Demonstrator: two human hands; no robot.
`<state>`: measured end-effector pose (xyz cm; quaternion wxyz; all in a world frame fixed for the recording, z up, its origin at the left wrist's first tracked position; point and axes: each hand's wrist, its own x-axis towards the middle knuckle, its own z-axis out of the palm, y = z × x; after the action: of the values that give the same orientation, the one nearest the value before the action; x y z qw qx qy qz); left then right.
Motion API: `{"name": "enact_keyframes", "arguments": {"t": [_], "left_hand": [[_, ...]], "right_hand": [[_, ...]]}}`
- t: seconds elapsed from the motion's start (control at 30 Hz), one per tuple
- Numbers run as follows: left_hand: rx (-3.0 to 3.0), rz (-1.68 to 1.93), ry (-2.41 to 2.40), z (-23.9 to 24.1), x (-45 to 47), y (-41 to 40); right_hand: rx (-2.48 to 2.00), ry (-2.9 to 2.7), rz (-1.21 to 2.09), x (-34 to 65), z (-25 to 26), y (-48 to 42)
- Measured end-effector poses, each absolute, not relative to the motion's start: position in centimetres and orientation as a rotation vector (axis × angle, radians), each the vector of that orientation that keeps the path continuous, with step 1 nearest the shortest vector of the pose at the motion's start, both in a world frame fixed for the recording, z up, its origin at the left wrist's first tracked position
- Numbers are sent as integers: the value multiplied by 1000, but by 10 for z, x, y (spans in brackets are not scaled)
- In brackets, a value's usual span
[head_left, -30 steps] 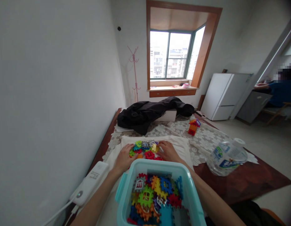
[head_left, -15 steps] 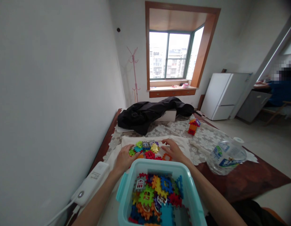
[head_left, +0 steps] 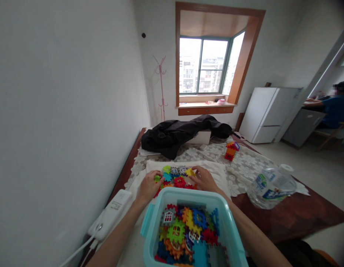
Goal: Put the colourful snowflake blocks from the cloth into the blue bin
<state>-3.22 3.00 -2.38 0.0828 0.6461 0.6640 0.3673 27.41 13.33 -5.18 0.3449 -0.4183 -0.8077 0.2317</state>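
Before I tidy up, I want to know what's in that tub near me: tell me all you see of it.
The tub is light turquoise plastic, rectangular with rounded corners, open with no lid on, upright on the table just nearer than both hands. A handle sticks out on its left side. It is heaped with colourful toothed building tiles, some with window cutouts.

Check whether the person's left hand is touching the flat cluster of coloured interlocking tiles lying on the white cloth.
Touching. The head view shows the left hand with its fingertips resting on the left edge of the tile cluster, with no gap visible between them.
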Motion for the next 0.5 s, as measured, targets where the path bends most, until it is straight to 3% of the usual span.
{"name": "enact_keyframes", "arguments": {"t": [0.27, 0.5], "left_hand": [[1952, 1035, 1962, -21, -32, 28], [1991, 1008, 2011, -29, -33, 29]], "right_hand": [[-872, -1499, 1311, 273, -33, 135], [-307, -1817, 1609, 295, -2, 107]]}}
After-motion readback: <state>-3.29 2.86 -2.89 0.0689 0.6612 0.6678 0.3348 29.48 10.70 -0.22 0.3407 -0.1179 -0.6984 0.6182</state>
